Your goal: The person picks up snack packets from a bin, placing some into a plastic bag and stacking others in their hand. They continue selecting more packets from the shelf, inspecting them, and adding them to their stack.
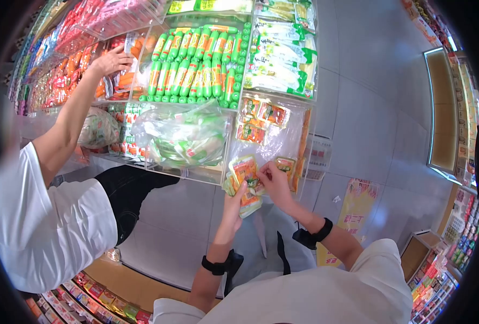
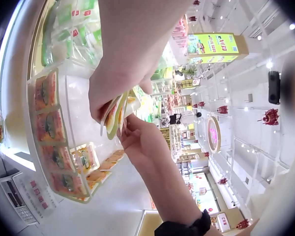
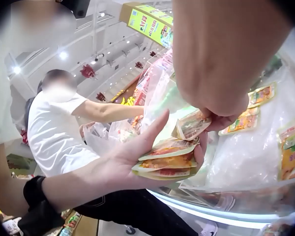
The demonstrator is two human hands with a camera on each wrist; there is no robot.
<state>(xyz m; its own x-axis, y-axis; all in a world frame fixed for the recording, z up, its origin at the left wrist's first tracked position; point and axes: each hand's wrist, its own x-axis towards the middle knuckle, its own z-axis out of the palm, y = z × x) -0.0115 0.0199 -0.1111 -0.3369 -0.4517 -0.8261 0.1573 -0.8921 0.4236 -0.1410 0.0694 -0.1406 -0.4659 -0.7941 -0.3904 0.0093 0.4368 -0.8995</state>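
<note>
Only the right wrist view lets me see the stack of snack packets (image 3: 166,160) edge-on, several lying one over another; the head view gives mostly the orange-printed top face. The left wrist view alone shows the broad faces of a row of packets (image 2: 51,132) standing along the clear bin's outer wall, beyond the grip. Overhead, a second person's hand (image 1: 112,60) shows among orange goods, far to the left of the grip; from the right wrist that hand is hidden.

Seen from above, the stack lies lengthwise away from the wearer, leaning slightly left at its far end. A single packet (image 3: 192,124) sits tilted above it.

The left hand (image 1: 234,205) grasps the stack from beneath, thumb along its side, at the bin's near edge. The right hand (image 1: 274,182) pinches the single packet just above the stack, thumb and fingers together. A loose packet (image 1: 287,165) lies just right of that pinch, and green-wrapped sausages (image 1: 188,78) fill a compartment beyond and left.
</note>
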